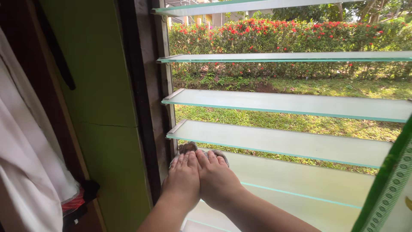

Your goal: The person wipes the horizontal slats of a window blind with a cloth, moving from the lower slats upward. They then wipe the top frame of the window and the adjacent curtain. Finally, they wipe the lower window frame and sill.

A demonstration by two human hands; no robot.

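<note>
1. A green wall (101, 86) stands beside a window with a dark frame (143, 107). Outside there is grass (300, 122) and a hedge with red flowers (283, 36).
2. The window is made of long glass slats (279, 141), one above the other, all tilted open.
3. A white cloth (21, 150) hangs at the far left. A green band with a dotted pattern (388, 184) shows at the right edge.
4. The left hand (183, 176) and the right hand (216, 176) lie side by side, touching each other, on a frosted glass slat (300, 180) low in the window.
5. Both hands are flat, fingers (189, 159) stretched out and close together, pressing down on a small grey rag (189, 147).
6. The rag sits at the left end of that slat, near the frame, mostly hidden under the fingertips.
</note>
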